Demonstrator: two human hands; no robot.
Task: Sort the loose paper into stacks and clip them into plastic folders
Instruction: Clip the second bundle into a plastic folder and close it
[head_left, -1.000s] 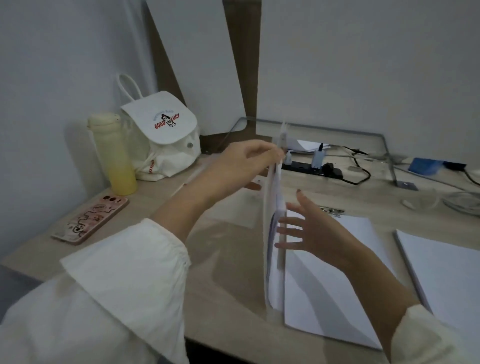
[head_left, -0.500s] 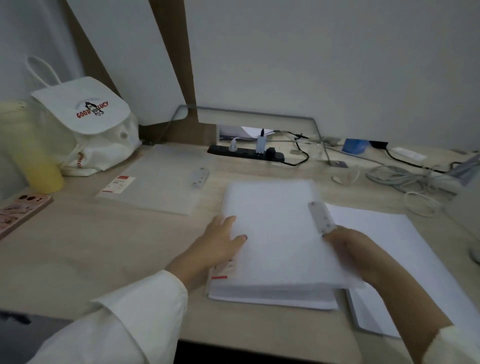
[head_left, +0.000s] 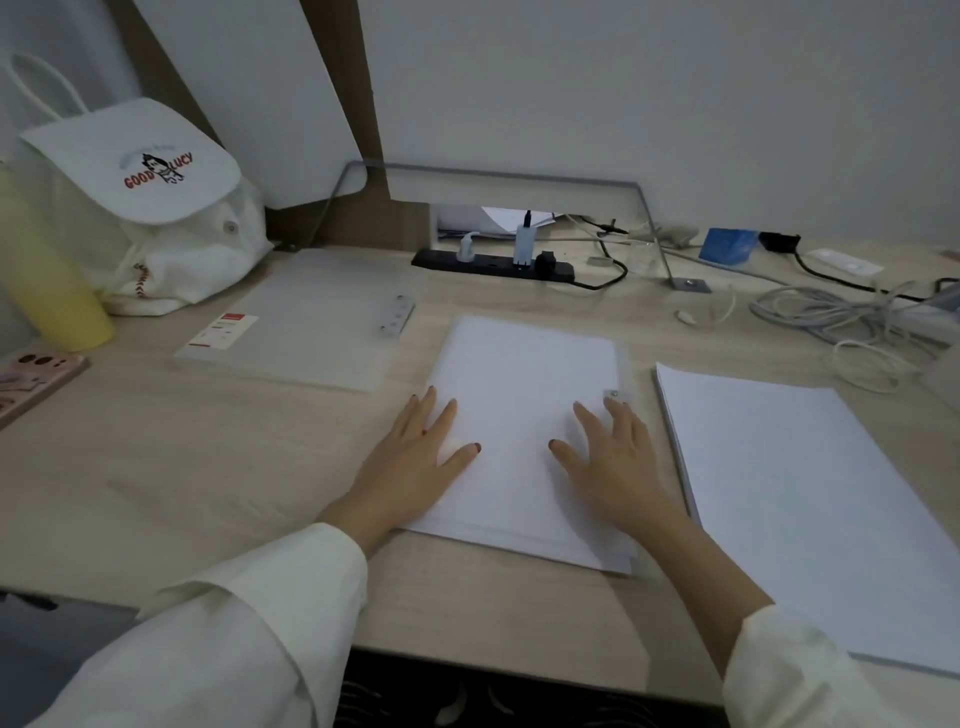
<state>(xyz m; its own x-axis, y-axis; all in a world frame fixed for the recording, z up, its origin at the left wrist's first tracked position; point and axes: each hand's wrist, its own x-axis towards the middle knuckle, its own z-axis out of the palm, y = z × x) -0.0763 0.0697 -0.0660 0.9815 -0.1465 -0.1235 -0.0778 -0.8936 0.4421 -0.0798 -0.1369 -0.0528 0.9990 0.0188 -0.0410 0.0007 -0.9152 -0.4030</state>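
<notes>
Both hands are now pressing a paper stack flat near the table's front edge.

Toward the back left of the table an empty plastic folder (head_left: 311, 317) is lying unused. The left hand (head_left: 410, 462) and right hand (head_left: 613, 462), fingers spread and gripping nothing, are resting on the filled folder (head_left: 524, 395), which half a second ago was being lowered and a second ago was standing on edge; its clip (head_left: 615, 396) is peeking out beside the right fingertips, so this stack looks seated. The loose paper (head_left: 789, 499) is waiting along the right edge.

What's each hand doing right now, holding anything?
Left hand: open, flat on the left edge of the paper stack, holding nothing.
Right hand: open, flat on the same stack, fingers spread, holding nothing.
</notes>
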